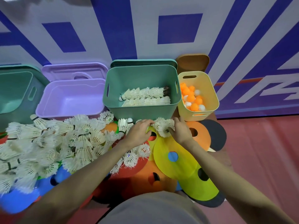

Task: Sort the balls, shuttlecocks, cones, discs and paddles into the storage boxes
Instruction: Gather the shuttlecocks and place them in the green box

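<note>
Against the blue-striped wall, both hands, left (pixel 140 132) and right (pixel 180 131), are gripping a white feathered shuttlecock stack (pixel 163 126).

The white feathered shuttlecocks (pixel 68 139) in the heap look rough and frayed at the tips. The green plastic storage box (pixel 142 109) has smooth, matt walls, and so does the lilac plastic box (pixel 71 109). The pale yellow plastic tub (pixel 210 92) looks matt too, holding smooth orange and white plastic balls (pixel 191 98). The flat yellow plastic disc (pixel 163 152) shows a soft sheen.
</note>
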Demonstrator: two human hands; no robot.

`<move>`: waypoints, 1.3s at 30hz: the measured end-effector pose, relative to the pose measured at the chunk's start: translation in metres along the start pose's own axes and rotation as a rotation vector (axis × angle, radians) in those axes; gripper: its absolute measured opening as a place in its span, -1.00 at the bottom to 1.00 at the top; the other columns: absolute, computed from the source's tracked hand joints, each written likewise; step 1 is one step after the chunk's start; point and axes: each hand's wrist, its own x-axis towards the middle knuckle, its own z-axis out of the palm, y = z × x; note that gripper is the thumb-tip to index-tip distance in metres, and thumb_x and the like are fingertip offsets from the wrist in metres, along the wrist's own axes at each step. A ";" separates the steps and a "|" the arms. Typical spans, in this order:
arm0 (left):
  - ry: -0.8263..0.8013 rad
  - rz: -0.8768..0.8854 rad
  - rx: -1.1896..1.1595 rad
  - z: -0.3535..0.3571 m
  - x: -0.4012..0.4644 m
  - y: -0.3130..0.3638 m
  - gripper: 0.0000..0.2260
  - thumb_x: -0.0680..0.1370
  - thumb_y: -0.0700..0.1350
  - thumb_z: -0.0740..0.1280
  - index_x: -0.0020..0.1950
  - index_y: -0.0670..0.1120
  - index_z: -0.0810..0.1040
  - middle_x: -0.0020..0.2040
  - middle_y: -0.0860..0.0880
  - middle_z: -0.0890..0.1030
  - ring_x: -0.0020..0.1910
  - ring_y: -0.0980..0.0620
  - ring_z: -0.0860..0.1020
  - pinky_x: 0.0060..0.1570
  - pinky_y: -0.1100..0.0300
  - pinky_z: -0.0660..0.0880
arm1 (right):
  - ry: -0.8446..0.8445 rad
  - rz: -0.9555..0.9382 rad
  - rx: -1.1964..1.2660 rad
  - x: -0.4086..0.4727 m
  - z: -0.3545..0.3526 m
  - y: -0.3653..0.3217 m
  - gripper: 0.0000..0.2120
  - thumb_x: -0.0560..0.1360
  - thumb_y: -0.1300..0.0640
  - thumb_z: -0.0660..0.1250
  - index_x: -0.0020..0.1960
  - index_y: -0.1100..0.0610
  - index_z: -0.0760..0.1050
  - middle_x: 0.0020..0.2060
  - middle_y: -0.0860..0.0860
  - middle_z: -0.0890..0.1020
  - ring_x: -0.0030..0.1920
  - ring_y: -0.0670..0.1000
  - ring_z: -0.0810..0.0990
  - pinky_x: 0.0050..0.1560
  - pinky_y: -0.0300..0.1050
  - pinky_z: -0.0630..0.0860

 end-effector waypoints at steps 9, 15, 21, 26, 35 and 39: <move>-0.006 -0.080 0.022 0.023 0.006 -0.001 -0.57 0.56 -0.18 0.31 0.42 -0.14 0.38 0.35 -0.10 0.48 0.33 -0.07 0.43 0.27 0.09 0.39 | 0.097 0.085 0.179 -0.006 0.002 0.009 -0.84 0.46 0.35 0.17 -0.28 0.21 0.36 -0.34 0.20 0.51 -0.32 0.20 0.42 -0.37 -0.07 0.20; 0.035 -0.179 0.132 0.031 0.027 0.002 -0.57 0.56 -0.01 0.35 0.37 -0.16 0.44 0.22 -0.15 0.57 0.18 -0.13 0.54 0.11 0.00 0.51 | 0.292 0.128 0.306 -0.029 -0.009 0.023 -0.86 0.53 0.25 0.21 -0.15 0.24 0.51 -0.29 0.13 0.59 -0.32 0.14 0.49 -0.34 0.03 0.38; 0.101 -0.328 0.119 0.032 0.047 0.014 -0.68 0.55 0.07 0.35 0.08 -0.19 0.59 -0.08 -0.14 0.66 -0.09 -0.13 0.61 -0.15 0.02 0.57 | 0.340 0.130 0.355 -0.043 -0.013 0.034 -0.85 0.54 0.20 0.26 -0.13 0.24 0.54 -0.31 0.11 0.60 -0.32 0.10 0.50 -0.34 -0.01 0.37; 0.116 -0.383 0.041 0.030 0.052 0.011 -0.72 0.56 -0.13 0.33 -0.35 -0.13 0.51 -0.39 -0.13 0.60 -0.39 -0.06 0.56 -0.32 0.10 0.55 | 0.388 0.108 0.443 -0.047 -0.026 0.027 -0.90 0.54 0.19 0.30 -0.07 0.20 0.56 -0.32 -0.02 0.57 -0.33 -0.11 0.47 -0.36 -0.34 0.29; 0.148 -0.293 -0.109 0.004 0.023 0.017 -0.66 0.56 -0.07 0.35 -0.40 -0.15 0.51 -0.51 -0.14 0.45 -0.53 0.06 0.38 -0.41 0.13 0.39 | 0.384 -0.025 0.723 -0.042 -0.040 -0.006 -0.96 0.50 0.24 0.37 -0.13 0.15 0.55 -0.37 -0.05 0.54 -0.37 -0.17 0.45 -0.34 -0.34 0.38; 0.127 -0.238 -0.176 -0.003 0.007 0.022 -0.66 0.57 -0.06 0.33 -0.40 -0.04 0.40 -0.44 0.00 0.39 -0.44 0.03 0.39 -0.36 0.08 0.39 | 0.337 -0.050 0.634 -0.043 -0.028 -0.016 -0.93 0.49 0.22 0.38 -0.17 0.13 0.54 -0.33 -0.04 0.58 -0.34 -0.16 0.48 -0.31 -0.25 0.40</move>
